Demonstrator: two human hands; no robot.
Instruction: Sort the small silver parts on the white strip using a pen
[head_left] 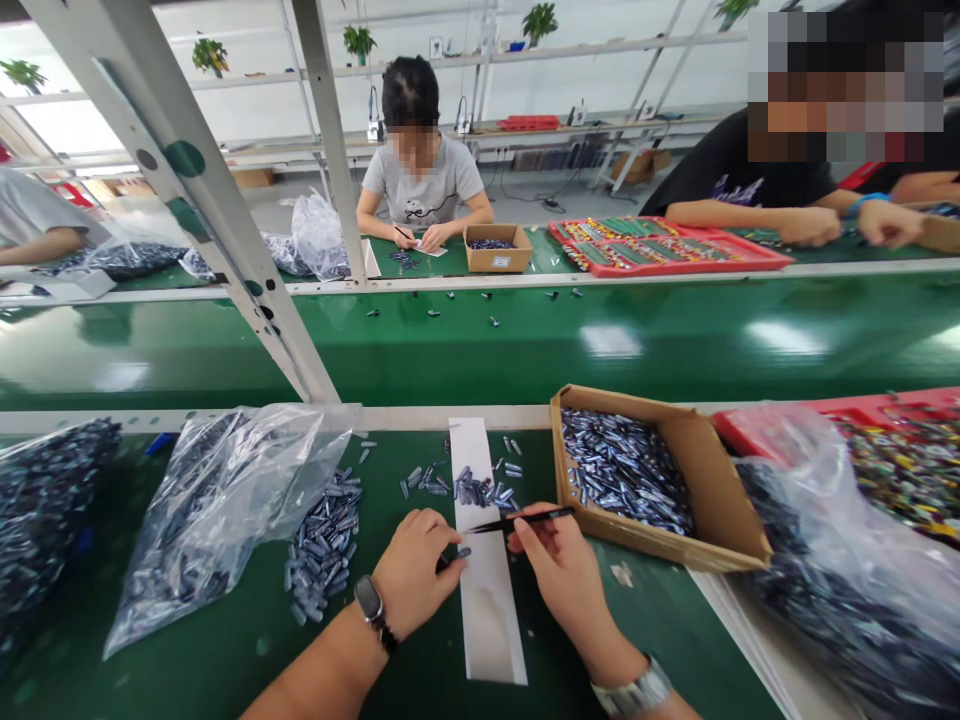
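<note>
Left hand [416, 570]: thumb and fingers pinched on one blue capacitor [462, 552], held just over the near edge of a white paper strip [487, 590]. Right hand [562, 590]: pinching a slim black pen [521, 520], tip angled in toward that capacitor, tip contact not resolvable. Black strap watch [369, 600] on left wrist, metal-link watch [630, 688] on right.

Around: small heap of loose capacitors [480, 488] on the strip, a few more scattered just left of it. Longer pile [322, 540] beside the left hand, next to a clear plastic bag of capacitors [217, 530]. Second full bag [37, 510] at far left. Cardboard tray [720, 490], full of capacitors, just right of the right hand. Third bag [825, 570] overlaps a red tray [847, 412] at right.

Ahead: green conveyor belt [600, 340] with stray parts [450, 300] on it. Steel frame upright [225, 200] blocks part of the view across. Far side: a co-worker [420, 170] holds a pen over paper, and another's hands [847, 225] work beside a red parts tray [660, 245].
</note>
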